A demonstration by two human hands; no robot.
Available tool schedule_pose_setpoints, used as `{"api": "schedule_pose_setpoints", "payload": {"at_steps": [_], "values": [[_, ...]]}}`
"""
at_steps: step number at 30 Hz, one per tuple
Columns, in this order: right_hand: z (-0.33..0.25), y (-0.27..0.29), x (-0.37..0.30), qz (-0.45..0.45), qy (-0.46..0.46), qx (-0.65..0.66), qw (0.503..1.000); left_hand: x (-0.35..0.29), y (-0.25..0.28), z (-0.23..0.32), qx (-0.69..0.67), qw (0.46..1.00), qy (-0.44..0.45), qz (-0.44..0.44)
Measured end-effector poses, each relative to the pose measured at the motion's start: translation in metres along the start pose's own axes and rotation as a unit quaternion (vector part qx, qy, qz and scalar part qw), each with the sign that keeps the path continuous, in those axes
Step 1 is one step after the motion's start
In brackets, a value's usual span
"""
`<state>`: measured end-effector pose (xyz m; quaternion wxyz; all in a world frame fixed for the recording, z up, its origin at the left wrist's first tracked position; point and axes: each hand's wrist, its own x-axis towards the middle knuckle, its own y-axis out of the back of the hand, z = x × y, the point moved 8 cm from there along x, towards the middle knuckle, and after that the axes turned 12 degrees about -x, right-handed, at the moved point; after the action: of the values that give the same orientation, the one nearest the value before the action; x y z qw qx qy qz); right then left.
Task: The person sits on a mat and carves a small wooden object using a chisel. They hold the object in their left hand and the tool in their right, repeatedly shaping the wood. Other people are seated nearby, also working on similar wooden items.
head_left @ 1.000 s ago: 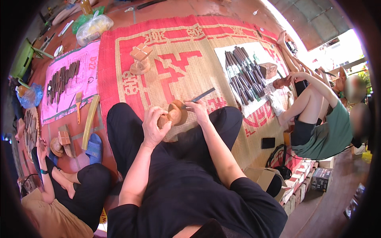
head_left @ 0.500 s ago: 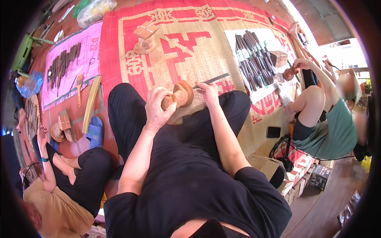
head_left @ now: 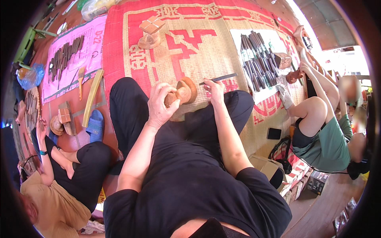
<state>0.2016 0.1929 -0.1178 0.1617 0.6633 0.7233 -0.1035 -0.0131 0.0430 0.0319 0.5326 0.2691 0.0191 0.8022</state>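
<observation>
My left hand [head_left: 162, 102] is wrapped round the narrow end of a carved wooden piece [head_left: 183, 92], whose wide round base points to the right. Fingers hide part of that end. To the right of the base, my right hand [head_left: 214, 89] grips a slim dark flat tool [head_left: 225, 77]. Its short end juts toward the wood with a small gap between them, while the longer end slants up to the right. Both hands are over the mat [head_left: 174, 59], between my bent knees.
Ahead stands another carved piece [head_left: 150, 39] with a block-shaped top. Dark-handled tools [head_left: 260, 59] lie on white paper at right, more [head_left: 65, 57] on a pink sheet at left. A brush [head_left: 81, 81] and a yellowish strip [head_left: 93, 97] lie nearby. Co-workers sit on both sides.
My right hand and the dark tool have shifted slightly right, away from the wooden base. My left hand keeps its hold on the carving. The whole view has shifted a little.
</observation>
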Motion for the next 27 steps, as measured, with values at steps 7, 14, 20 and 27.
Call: {"api": "schedule_pose_setpoints", "payload": {"at_steps": [7, 14, 20, 27], "values": [[-0.002, -0.026, -0.007, -0.044, 0.01, 0.001, 0.999, 0.001, 0.002, 0.0, -0.008, 1.0, 0.017, 0.002], [-0.007, -0.028, -0.007, -0.063, 0.002, 0.021, 0.998, 0.002, 0.003, -0.005, -0.005, 1.0, 0.001, 0.005], [0.005, -0.012, 0.002, -0.01, -0.001, 0.007, 1.0, 0.002, 0.0, 0.001, 0.002, 1.0, -0.001, -0.002], [-0.005, -0.029, -0.015, -0.072, 0.007, 0.004, 0.997, 0.002, 0.004, -0.006, -0.008, 1.0, 0.011, 0.015]]}}
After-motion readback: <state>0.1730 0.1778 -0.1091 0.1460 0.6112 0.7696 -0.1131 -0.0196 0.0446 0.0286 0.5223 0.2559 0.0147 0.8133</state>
